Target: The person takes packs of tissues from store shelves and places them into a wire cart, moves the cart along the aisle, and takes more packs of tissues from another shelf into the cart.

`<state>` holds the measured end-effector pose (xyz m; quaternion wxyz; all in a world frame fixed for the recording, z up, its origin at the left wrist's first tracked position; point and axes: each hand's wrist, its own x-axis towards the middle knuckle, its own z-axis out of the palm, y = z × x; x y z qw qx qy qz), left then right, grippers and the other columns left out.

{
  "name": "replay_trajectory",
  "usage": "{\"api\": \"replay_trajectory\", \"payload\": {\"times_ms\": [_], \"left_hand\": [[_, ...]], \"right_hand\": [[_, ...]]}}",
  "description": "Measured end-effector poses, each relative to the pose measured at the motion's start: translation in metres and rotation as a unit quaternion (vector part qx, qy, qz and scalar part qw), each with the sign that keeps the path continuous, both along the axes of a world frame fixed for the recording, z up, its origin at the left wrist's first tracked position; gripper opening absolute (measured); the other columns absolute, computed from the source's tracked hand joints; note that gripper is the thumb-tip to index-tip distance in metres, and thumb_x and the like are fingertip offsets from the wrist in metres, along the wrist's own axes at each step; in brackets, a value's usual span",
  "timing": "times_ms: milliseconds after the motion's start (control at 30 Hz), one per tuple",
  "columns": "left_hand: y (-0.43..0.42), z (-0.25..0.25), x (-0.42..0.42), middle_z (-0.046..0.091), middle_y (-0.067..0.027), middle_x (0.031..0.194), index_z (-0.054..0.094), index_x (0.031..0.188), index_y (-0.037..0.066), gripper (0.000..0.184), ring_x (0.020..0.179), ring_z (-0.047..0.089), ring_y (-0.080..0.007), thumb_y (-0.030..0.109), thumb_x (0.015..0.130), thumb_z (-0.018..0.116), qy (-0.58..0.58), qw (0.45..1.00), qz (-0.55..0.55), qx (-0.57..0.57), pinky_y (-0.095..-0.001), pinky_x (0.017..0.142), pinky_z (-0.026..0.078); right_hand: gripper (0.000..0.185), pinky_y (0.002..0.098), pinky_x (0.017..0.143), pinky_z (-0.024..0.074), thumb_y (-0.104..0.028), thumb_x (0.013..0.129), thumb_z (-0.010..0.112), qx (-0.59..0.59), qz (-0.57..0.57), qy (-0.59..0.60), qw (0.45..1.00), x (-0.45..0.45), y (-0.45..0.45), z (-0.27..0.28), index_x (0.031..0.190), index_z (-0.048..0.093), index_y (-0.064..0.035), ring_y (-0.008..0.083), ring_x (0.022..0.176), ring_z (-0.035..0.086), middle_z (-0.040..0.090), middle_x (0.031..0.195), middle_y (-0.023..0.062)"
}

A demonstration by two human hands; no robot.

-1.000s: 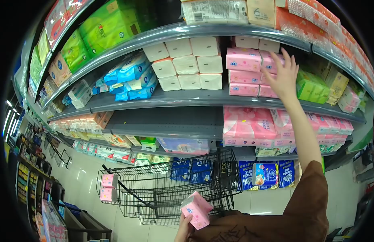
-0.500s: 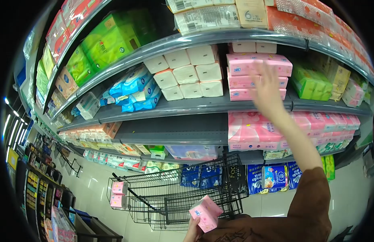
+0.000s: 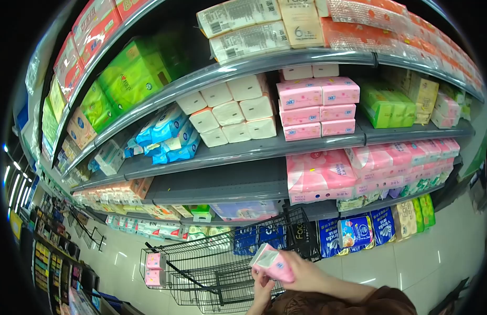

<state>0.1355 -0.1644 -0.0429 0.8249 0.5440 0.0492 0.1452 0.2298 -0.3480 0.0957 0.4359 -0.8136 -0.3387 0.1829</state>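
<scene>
A pink tissue pack point(image 3: 277, 265) is held low in front of my body, above the near side of the shopping cart, with a pale end facing up. My left hand point(image 3: 262, 286) grips its lower left side with bent fingers. From the right, my right hand point(image 3: 302, 272) closes over the same pack, hiding part of it. Two similar pink tissue packs point(image 3: 155, 269) sit stacked at the left end of the black wire shopping cart point(image 3: 217, 273). On the middle shelf stands a neat stack of pink tissue packs point(image 3: 319, 107), three layers high at the front.
White tissue packs point(image 3: 228, 112) and blue packs point(image 3: 167, 136) stand left of the pink stack, green packs point(image 3: 388, 107) to its right. Large pink bundles point(image 3: 319, 176) fill the shelf below. Blue Vinda packages point(image 3: 354, 233) stand on the floor behind the cart.
My right hand has come down from the pink stack on the shelf to the tissue pack in my left hand, and now holds it too. The view has shifted slightly.
</scene>
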Motion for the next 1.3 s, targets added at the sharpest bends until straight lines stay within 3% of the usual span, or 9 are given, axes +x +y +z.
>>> {"api": "replay_trajectory", "payload": {"times_ms": [133,200,333,367,533,633,867,1067,1300], "left_hand": [[-0.008,0.03,0.011,0.007,-0.0097,0.159,0.046,0.149,-0.006,0.078,0.148,0.026,-0.026,0.05,0.097,0.062,-0.041,0.997,-0.029,0.066,-0.0438,0.122,0.024],[-0.011,0.027,0.01,0.02,-0.0081,0.154,0.051,0.145,-0.008,0.072,0.148,0.027,-0.0265,0.047,0.099,0.059,-0.025,0.998,-0.004,0.058,-0.0464,0.12,0.026],[-0.014,0.025,-0.007,0.031,-0.0073,0.15,0.057,0.14,-0.005,0.058,0.144,0.034,-0.027,0.039,0.103,0.052,0.016,0.999,0.015,-0.031,-0.0477,0.117,0.031],[-0.013,0.023,-0.012,0.031,-0.0071,0.15,0.058,0.14,-0.004,0.056,0.143,0.035,-0.0269,0.037,0.104,0.051,0.026,0.999,0.024,-0.036,-0.0478,0.116,0.032],[-0.012,0.029,-0.026,0.037,-0.007,0.145,0.062,0.136,0.0,0.041,0.137,0.041,-0.0247,0.024,0.105,0.049,0.111,0.988,0.082,-0.062,-0.0459,0.11,0.038],[-0.002,-0.001,-0.029,0.047,-0.0073,0.147,0.041,0.15,0.006,0.065,0.128,0.053,-0.0195,0.038,0.099,0.065,0.135,0.982,0.06,-0.12,-0.0373,0.102,0.046],[-0.002,0.01,-0.044,0.049,-0.0062,0.143,0.051,0.144,0.006,0.053,0.121,0.054,-0.0185,0.037,0.102,0.058,0.117,0.985,0.077,-0.097,-0.0342,0.094,0.046],[-0.011,0.025,-0.04,0.037,-0.0071,0.145,0.063,0.134,0.0,0.041,0.136,0.042,-0.0242,0.024,0.104,0.051,0.109,0.989,0.072,-0.075,-0.0452,0.109,0.039],[-0.009,0.018,-0.041,0.042,-0.0062,0.143,0.058,0.138,0.002,0.043,0.132,0.045,-0.0223,0.028,0.104,0.053,0.124,0.987,0.069,-0.079,-0.0429,0.106,0.04]], "right_hand": [[0.081,0.0466,0.104,0.0492,-0.024,0.073,0.082,0.125,-0.105,-0.11,0.98,0.058,-0.039,0.036,0.144,0.047,-0.003,0.0403,0.122,0.06,0.057,0.136,0.0212],[0.076,0.0483,0.107,0.045,-0.017,0.073,0.077,0.107,-0.193,-0.271,0.937,0.098,-0.063,0.074,0.142,0.049,-0.0032,0.0406,0.124,0.057,0.058,0.135,0.0204],[0.069,0.0522,0.113,0.032,0.003,0.075,0.062,-0.015,-0.265,-0.721,0.64,0.187,-0.093,0.166,0.142,0.052,-0.0109,0.0343,0.131,0.049,0.056,0.144,0.0097],[0.067,0.0513,0.114,0.0304,0.005,0.077,0.06,-0.015,-0.273,-0.729,0.628,0.206,-0.097,0.182,0.141,0.053,-0.0124,0.032,0.135,0.046,0.053,0.149,0.0049],[0.054,0.0552,0.116,0.035,-0.002,0.082,0.062,-0.024,-0.256,-0.77,0.584,0.289,-0.099,0.195,0.133,0.06,-0.0218,0.0328,0.132,0.047,0.046,0.127,0.0127],[0.054,0.0552,0.115,0.0363,-0.002,0.082,0.062,-0.024,-0.272,-0.765,0.583,0.313,-0.087,0.182,0.133,0.06,-0.0213,0.0325,0.131,0.048,0.047,0.128,0.0122],[0.036,0.054,0.116,0.0367,-0.002,0.085,0.057,0.021,-0.263,-0.76,0.594,0.323,-0.064,0.217,0.121,0.057,-0.0069,0.0357,0.131,0.051,0.058,0.136,0.012],[0.031,0.0535,0.119,0.0357,-0.006,0.086,0.059,0.018,-0.205,-0.766,0.609,0.341,-0.047,0.216,0.117,0.058,-0.0059,0.0361,0.135,0.049,0.056,0.141,0.0136],[0.031,0.0544,0.12,0.0351,-0.007,0.086,0.061,-0.01,-0.234,-0.769,0.595,0.337,-0.019,0.205,0.117,0.066,-0.0085,0.0395,0.134,0.049,0.056,0.134,0.0164]]}}
